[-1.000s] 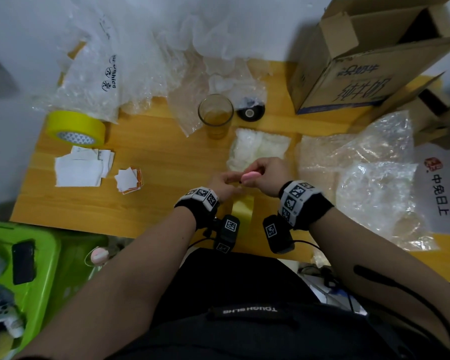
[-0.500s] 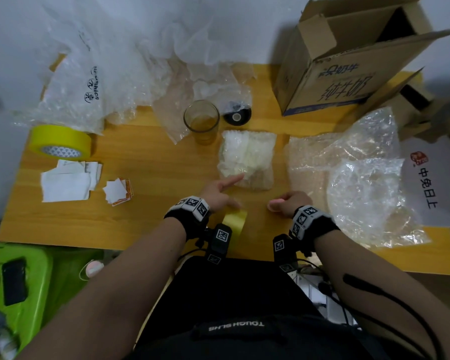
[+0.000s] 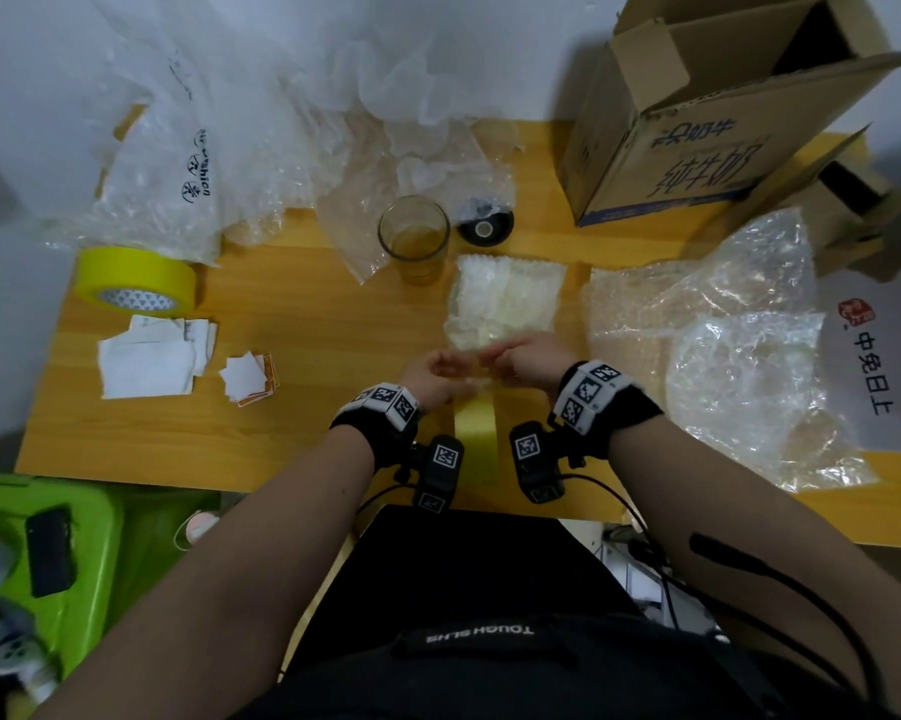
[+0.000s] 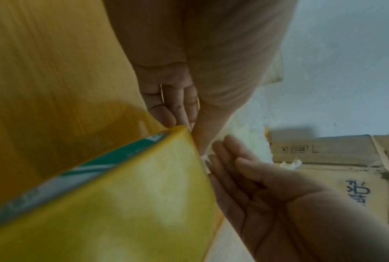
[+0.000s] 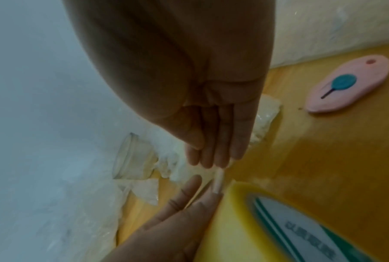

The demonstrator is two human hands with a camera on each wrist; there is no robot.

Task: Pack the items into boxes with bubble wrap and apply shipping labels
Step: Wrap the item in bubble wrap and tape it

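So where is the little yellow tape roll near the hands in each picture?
Head: the yellow tape roll stands in the centre, near the front edge of the wooden table.
Left wrist: it fills the lower left.
Right wrist: bottom right corner.
Shared landmark: the wooden table.

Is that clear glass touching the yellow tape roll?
Apart. Head view shows bare wooden tabletop between the clear drinking glass and the yellow tape roll.
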